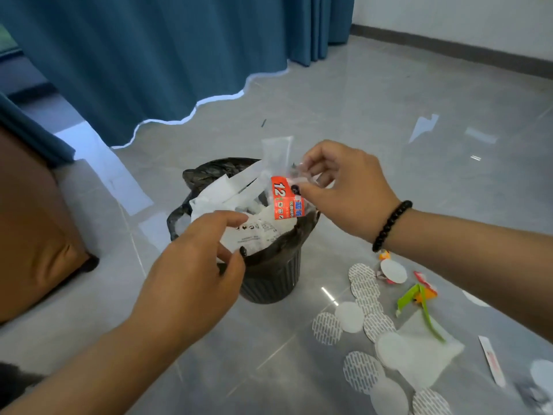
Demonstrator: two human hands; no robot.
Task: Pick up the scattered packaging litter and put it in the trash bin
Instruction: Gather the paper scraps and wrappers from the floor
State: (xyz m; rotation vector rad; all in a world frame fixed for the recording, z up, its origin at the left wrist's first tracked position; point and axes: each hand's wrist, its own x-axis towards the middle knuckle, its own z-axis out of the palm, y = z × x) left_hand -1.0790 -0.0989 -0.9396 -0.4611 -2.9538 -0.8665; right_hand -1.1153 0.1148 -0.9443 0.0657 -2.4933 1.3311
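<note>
Right hand (344,193) pinched wrapper (287,199) over bin (269,283) | left hand (191,274) gripped, seemingly, white bag (257,232) | should push both down before releasing.

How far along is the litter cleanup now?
Done: the trash bin already brims with white wrappers. In hand: the right hand pinches an orange wrapper over it; the left hand holds printed packaging. Left: round liners and green scraps on the floor.
</note>
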